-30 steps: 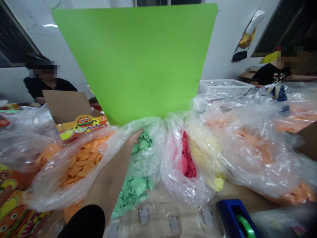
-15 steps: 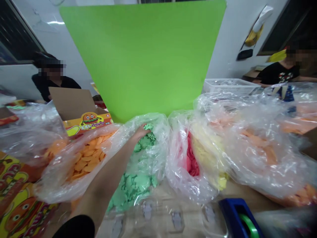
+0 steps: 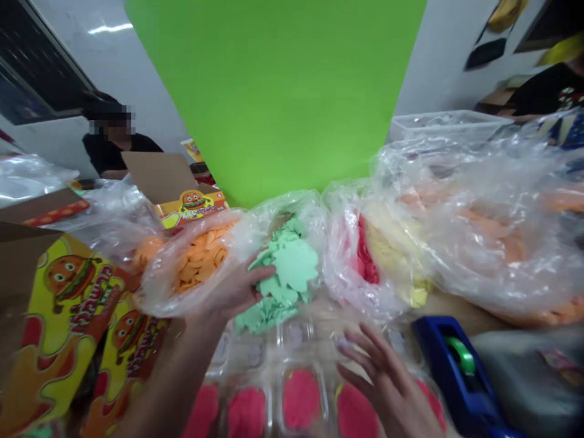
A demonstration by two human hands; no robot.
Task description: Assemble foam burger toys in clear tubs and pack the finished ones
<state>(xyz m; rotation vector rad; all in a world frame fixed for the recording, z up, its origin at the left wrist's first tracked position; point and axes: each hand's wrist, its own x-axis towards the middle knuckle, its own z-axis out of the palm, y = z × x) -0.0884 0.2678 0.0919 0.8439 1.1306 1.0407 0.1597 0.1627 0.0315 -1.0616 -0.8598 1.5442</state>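
Observation:
My left hand (image 3: 232, 291) is at the mouth of a clear plastic bag of flat green pieces (image 3: 292, 264), and its fingers grip a handful of them. A bag of orange pieces (image 3: 201, 271) lies against the back of that hand. My right hand (image 3: 383, 380) hangs open, fingers apart, just above a clear blister tray (image 3: 301, 395). Red filling packs the tray's near cells, while its far cells (image 3: 292, 334) show no filling. The right hand holds nothing.
Bags of red (image 3: 365, 261), yellow (image 3: 395, 258) and orange pieces (image 3: 493, 231) crowd the right. A blue tape dispenser (image 3: 456, 371) stands near the tray. Burger-printed yellow boxes (image 3: 68, 304) lie left. A green board (image 3: 274, 91) rises behind; a person (image 3: 118, 149) sits beyond.
The view has tilted down, bringing the red-filled tray into sight. My left hand has drawn back with green pieces in it, and my right hand has come into view.

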